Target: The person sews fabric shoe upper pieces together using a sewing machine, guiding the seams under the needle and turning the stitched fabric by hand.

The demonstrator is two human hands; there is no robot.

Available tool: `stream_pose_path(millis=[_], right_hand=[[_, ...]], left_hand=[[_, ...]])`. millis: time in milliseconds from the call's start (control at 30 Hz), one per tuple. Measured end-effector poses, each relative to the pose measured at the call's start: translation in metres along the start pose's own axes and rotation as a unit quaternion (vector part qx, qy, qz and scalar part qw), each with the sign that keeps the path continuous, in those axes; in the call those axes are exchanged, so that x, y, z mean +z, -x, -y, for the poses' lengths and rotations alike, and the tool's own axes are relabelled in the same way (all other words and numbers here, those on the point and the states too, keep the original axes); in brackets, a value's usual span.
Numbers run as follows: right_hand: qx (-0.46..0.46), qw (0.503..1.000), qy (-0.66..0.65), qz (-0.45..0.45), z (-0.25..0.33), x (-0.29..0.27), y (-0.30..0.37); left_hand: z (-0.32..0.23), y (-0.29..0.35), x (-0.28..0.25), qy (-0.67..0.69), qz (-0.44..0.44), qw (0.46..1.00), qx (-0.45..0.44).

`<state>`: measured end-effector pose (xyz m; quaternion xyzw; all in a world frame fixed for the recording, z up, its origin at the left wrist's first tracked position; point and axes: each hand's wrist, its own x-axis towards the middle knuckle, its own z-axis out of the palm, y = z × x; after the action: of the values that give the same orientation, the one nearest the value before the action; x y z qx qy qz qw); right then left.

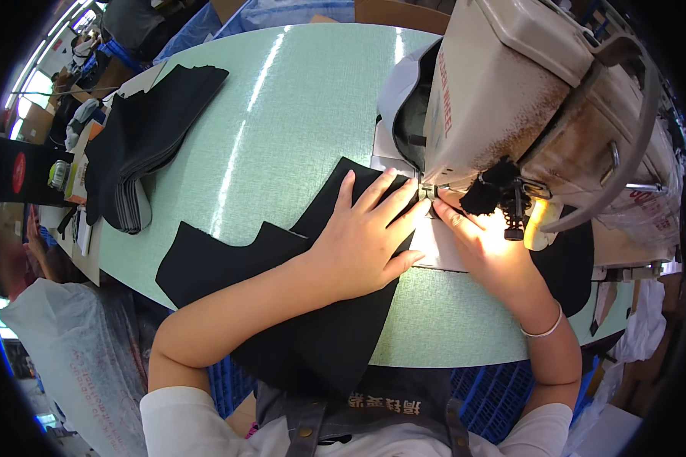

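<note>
Black fabric pieces lie on the pale green table, with one edge at the presser foot of a beige sewing machine. My left hand rests flat on the fabric, fingers spread and pointing toward the foot. My right hand lies low on the machine bed, just right of the foot, its index finger stretched out to it. Bright lamp light washes out part of that hand, and the machine head covers some of its fingers. Fabric beneath my right fingers cannot be made out.
A stack of black cut pieces lies at the table's left. Another black piece is right of my right hand. A grey cable loops beside the machine. A white plastic bag stands at lower left, blue crates below the table.
</note>
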<state>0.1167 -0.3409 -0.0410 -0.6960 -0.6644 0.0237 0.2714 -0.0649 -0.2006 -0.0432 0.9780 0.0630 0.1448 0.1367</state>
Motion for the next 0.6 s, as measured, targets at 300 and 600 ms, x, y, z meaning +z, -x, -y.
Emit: stream_pose_path(millis=[300,600], right_hand=[[-0.062,0.994,0.09,0.03,-0.008,-0.005,0.01],[-0.103,0.988,0.104,0.046,-0.007,-0.016,-0.002]], left_hand=[[0.003,0.002,-0.023,0.023,0.072,0.996,0.039],[-0.012,0.003,-0.004,-0.052,0.007,0.999,0.009]])
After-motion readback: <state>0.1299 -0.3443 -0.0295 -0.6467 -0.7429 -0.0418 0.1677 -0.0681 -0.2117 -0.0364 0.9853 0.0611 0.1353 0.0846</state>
